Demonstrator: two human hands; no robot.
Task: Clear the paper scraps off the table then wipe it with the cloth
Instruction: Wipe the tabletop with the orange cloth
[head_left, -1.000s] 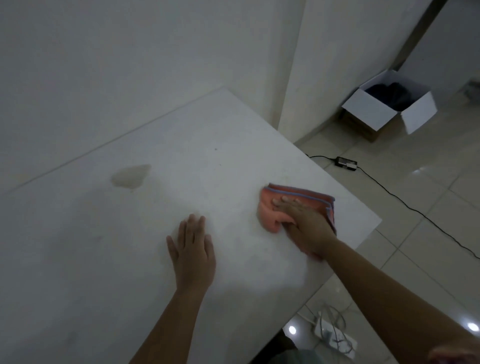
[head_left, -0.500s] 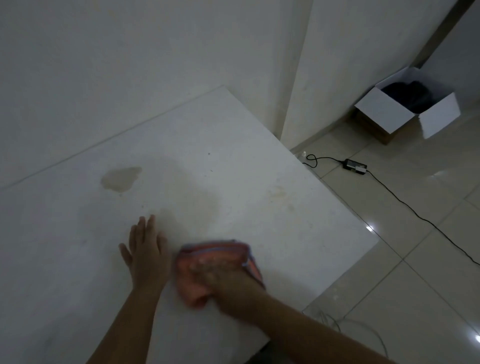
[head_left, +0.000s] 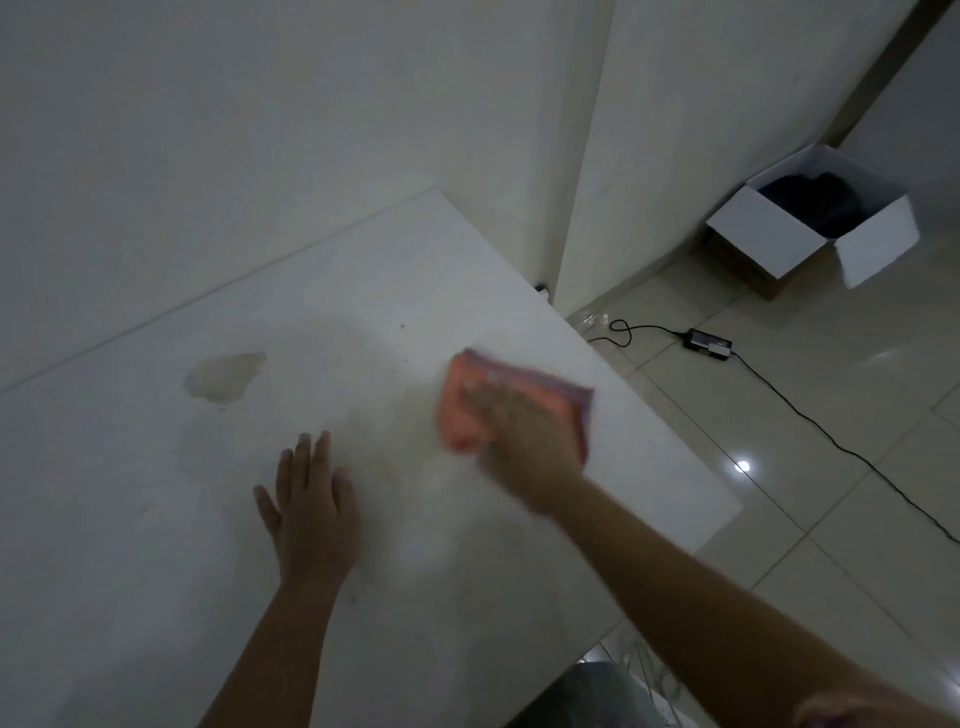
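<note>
head view is showing the right hand pressing flat on the cloth, fingers spread over it, blurred, near the table's right edge. the left hand is lying open, palm down, toward the near edge. no scraps are showing. a stain is sitting well apart, toward the far edge. risk: the wiping is running close to the right edge, so the cloth could be slipping off, and the stain could be getting missed.
</note>
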